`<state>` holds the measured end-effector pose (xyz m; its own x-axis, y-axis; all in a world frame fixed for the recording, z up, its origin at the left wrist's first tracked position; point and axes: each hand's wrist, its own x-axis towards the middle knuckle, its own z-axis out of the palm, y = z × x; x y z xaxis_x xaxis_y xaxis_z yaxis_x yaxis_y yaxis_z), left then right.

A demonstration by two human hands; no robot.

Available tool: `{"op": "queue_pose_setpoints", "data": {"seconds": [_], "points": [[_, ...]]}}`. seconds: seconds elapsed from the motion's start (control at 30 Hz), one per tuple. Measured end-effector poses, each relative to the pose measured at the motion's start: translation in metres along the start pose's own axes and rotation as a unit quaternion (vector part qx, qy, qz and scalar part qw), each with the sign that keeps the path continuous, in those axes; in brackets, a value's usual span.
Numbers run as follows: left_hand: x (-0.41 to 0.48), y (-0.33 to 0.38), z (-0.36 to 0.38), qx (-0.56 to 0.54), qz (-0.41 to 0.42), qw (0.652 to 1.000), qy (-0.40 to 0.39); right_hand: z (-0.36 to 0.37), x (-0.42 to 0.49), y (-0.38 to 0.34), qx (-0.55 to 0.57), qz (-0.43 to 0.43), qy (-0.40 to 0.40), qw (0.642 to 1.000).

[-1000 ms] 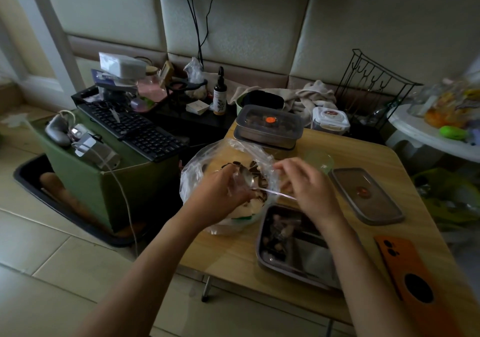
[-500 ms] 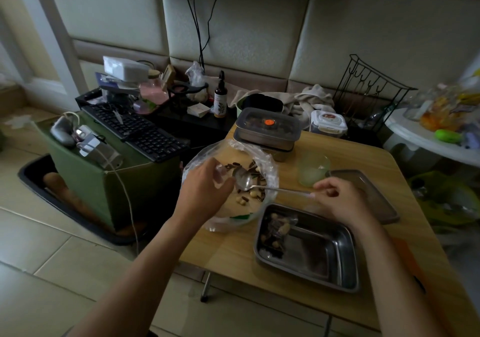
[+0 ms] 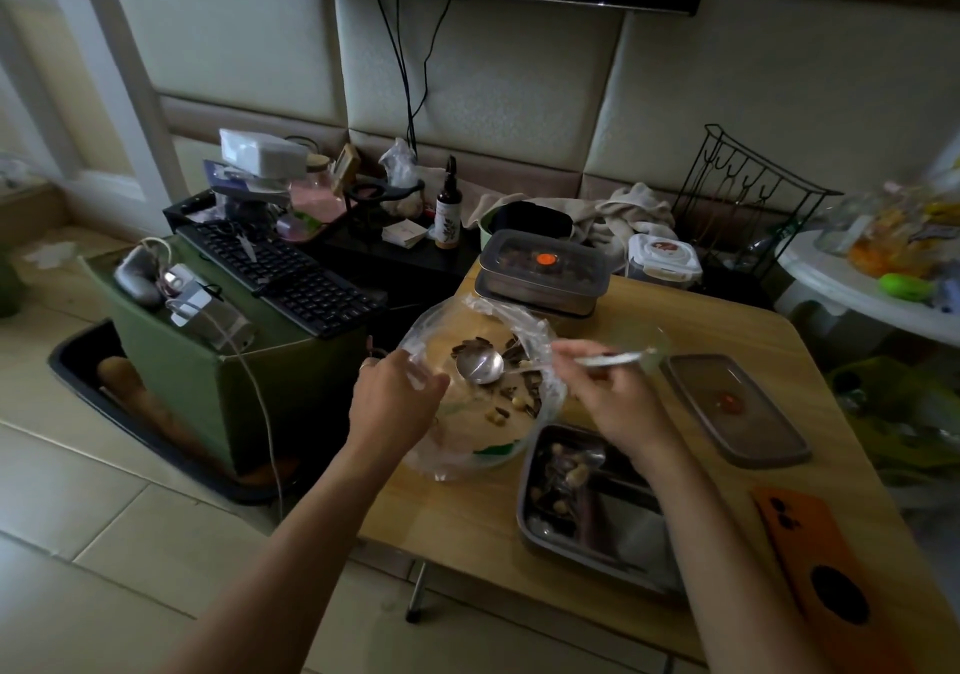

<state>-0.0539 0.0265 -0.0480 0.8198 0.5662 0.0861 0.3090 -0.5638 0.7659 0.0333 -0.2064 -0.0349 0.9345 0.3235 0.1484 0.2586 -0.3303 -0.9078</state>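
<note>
Orange phone [image 3: 810, 559] lies at the near right edge of the table [image 3: 467, 512], beside a steel tray [image 3: 628, 528] holding some nuts and seeds. Beyond the tray, the left hand [image 3: 395, 403] pinches the rim of a clear plastic bag [image 3: 540, 330]. The right hand [image 3: 608, 398] grips a metal spoon [image 3: 480, 366] by its handle, with the bowl inside the bag among the seeds. A lidded container [image 3: 540, 278] stands just behind.

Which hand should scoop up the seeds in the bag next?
Probably the right hand. It grips the spoon, whose bowl is inside the plastic bag by the seeds. The left hand holds the bag's rim open, and the metal tray lies nearer the right hand.
</note>
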Motion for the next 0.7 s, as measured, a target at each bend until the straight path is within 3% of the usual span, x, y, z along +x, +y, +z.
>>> {"op": "queue_pose_setpoints", "data": {"seconds": [0.1,0.23,0.37,0.7], "points": [[-0.001,0.002,0.002,0.022,0.001,1.000,0.000,0.012,0.008,0.002,-0.073,0.026,-0.002,0.997],[-0.002,0.004,0.003,0.021,0.009,1.000,-0.001,0.017,0.014,-0.010,0.000,0.121,-0.040,0.992],[-0.002,0.005,0.003,0.019,0.005,1.000,-0.009,0.022,0.020,-0.014,0.012,0.196,-0.013,0.980],[0.002,0.000,0.003,0.044,-0.004,0.999,-0.003,0.018,0.017,-0.040,0.122,0.011,0.076,0.989]]}}
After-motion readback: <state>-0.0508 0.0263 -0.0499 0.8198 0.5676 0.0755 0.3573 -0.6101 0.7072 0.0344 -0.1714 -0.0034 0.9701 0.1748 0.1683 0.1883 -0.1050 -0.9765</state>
